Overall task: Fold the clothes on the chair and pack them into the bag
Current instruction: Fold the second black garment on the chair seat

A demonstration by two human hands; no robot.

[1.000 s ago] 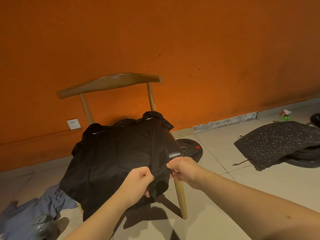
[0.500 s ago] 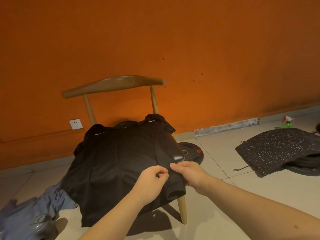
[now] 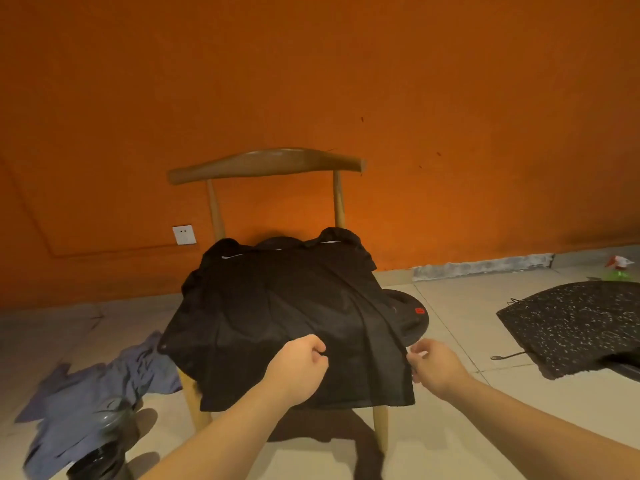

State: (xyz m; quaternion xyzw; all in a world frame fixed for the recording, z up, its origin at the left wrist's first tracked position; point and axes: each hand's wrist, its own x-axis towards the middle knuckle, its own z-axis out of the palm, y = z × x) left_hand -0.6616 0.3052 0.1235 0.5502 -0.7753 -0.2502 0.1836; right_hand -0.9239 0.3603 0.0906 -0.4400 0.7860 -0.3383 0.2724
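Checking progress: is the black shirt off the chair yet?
No, the black shirt lies spread over the chair, held by the left hand and right hand.

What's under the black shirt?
The chair: its legs show below and its backrest behind. The shirt covers the seat, so anything else lying there is hidden.

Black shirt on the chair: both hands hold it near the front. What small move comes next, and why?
Probably carry the right edge across toward the middle. The black shirt lies spread over the chair, the right hand pinches its right side, and the left hand grips the cloth near the middle.
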